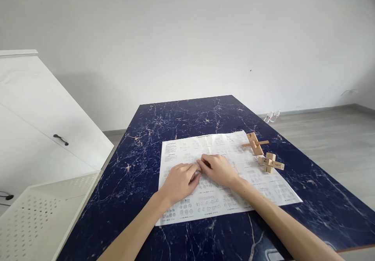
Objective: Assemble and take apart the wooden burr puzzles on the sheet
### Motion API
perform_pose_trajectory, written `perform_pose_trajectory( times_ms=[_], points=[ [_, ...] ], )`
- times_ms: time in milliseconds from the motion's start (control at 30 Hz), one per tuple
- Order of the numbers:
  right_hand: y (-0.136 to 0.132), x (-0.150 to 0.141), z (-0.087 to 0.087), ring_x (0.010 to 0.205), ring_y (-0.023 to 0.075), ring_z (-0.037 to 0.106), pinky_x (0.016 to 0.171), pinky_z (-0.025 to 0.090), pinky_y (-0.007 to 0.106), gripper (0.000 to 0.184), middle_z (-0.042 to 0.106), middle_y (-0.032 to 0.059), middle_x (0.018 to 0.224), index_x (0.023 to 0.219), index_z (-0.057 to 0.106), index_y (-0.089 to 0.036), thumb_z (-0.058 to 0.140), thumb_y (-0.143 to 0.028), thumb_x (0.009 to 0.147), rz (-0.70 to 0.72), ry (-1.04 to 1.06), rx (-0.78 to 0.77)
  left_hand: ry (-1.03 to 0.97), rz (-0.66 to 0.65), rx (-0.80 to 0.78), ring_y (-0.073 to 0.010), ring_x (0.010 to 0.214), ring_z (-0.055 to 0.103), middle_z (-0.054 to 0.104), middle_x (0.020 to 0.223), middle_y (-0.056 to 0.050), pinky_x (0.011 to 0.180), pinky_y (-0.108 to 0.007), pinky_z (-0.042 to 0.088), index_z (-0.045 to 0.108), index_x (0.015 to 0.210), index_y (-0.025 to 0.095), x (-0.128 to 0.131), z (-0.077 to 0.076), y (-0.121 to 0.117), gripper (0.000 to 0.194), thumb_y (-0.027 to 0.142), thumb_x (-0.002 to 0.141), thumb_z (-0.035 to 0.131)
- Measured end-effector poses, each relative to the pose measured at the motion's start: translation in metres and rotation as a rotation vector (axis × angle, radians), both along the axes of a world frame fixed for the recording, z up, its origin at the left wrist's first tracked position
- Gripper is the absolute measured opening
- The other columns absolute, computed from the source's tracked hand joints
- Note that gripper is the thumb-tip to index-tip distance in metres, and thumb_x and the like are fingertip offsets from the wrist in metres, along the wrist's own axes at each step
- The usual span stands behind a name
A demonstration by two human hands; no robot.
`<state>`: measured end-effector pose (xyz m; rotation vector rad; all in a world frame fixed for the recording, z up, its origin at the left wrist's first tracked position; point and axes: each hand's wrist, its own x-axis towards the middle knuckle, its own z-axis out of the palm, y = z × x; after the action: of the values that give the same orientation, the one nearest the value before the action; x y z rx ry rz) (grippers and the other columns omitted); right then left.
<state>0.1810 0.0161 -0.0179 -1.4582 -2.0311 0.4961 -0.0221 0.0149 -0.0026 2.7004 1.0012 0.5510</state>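
Observation:
My left hand [181,179] rests on a large printed sheet [172,148], its fingers curled and close together. Beside it my right hand [219,169] lies on the same sheet with bent fingers, and the fingertips of both hands meet near the middle of the paper. I see nothing held in either hand, though the palms are hidden. To the right of my right hand, a wooden interlocking puzzle [268,162] marked with numbers sits on the sheet's right edge. Just beyond it a flat wooden piece with a stick through it [254,143] lies at the upper right corner.
The dark blue marbled table [181,116] reaches toward a white wall [187,50]. On the left are a white cabinet [43,116] and a perforated white bin-like panel [32,218]. A clear object with red marks [272,116] shows past the table's right edge.

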Motion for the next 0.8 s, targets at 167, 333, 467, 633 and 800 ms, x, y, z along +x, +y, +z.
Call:
perform_pose_trajectory(
  times_ms=[167, 333, 467, 633, 800],
  points=[
    [-0.0012, -0.0012, -0.0007, 0.058, 0.0173, 0.053, 0.059, 0.030, 0.029, 0.035, 0.062, 0.0000, 0.067, 0.073, 0.042, -0.024, 0.048, -0.035, 0.106, -0.024, 0.026, 0.005, 0.004, 0.004, -0.002, -0.0204, 0.077, 0.070, 0.072, 0.082, -0.001, 0.074, -0.036, 0.056, 0.067, 0.101, 0.020, 0.0005, 0.0010, -0.0003, 0.011, 0.018, 0.103, 0.056],
    [-0.0012, -0.0011, 0.0037, 0.061, 0.0185, 0.058, 0.060, 0.038, 0.030, 0.025, 0.066, -0.0006, 0.074, 0.086, 0.049, -0.025, 0.047, -0.040, 0.106, -0.131, 0.197, 0.000, -0.001, 0.013, -0.018, -0.0202, 0.079, 0.071, 0.075, 0.086, -0.001, 0.077, -0.036, 0.057, 0.070, 0.111, 0.021, 0.0005, 0.0019, -0.0004, 0.016, 0.019, 0.103, 0.056],
    [0.0005, -0.0001, 0.0062, 0.059, 0.0194, 0.058, 0.061, 0.041, 0.032, 0.026, 0.065, -0.0010, 0.070, 0.086, 0.053, -0.025, 0.051, -0.044, 0.104, -0.197, 0.304, -0.012, 0.009, 0.016, -0.039, -0.0206, 0.080, 0.071, 0.075, 0.086, -0.001, 0.079, -0.037, 0.057, 0.070, 0.115, 0.021, 0.0003, 0.0021, -0.0003, 0.017, 0.020, 0.102, 0.058],
    [-0.0008, -0.0017, 0.0055, 0.063, 0.0207, 0.061, 0.061, 0.042, 0.033, 0.024, 0.067, 0.0007, 0.074, 0.086, 0.051, -0.025, 0.049, -0.042, 0.103, -0.158, 0.262, -0.009, 0.013, 0.018, -0.040, -0.0211, 0.080, 0.071, 0.074, 0.085, -0.001, 0.079, -0.037, 0.056, 0.070, 0.113, 0.021, 0.0008, 0.0031, -0.0008, 0.017, 0.018, 0.103, 0.058],
    [-0.0023, -0.0028, 0.0068, 0.066, 0.0216, 0.062, 0.062, 0.042, 0.034, 0.024, 0.067, 0.0016, 0.077, 0.087, 0.051, -0.025, 0.048, -0.042, 0.104, -0.163, 0.267, -0.015, 0.014, 0.016, -0.043, -0.0206, 0.080, 0.071, 0.074, 0.085, -0.001, 0.077, -0.036, 0.056, 0.070, 0.113, 0.021, 0.0013, 0.0045, -0.0014, 0.017, 0.019, 0.104, 0.057]
  ],
)
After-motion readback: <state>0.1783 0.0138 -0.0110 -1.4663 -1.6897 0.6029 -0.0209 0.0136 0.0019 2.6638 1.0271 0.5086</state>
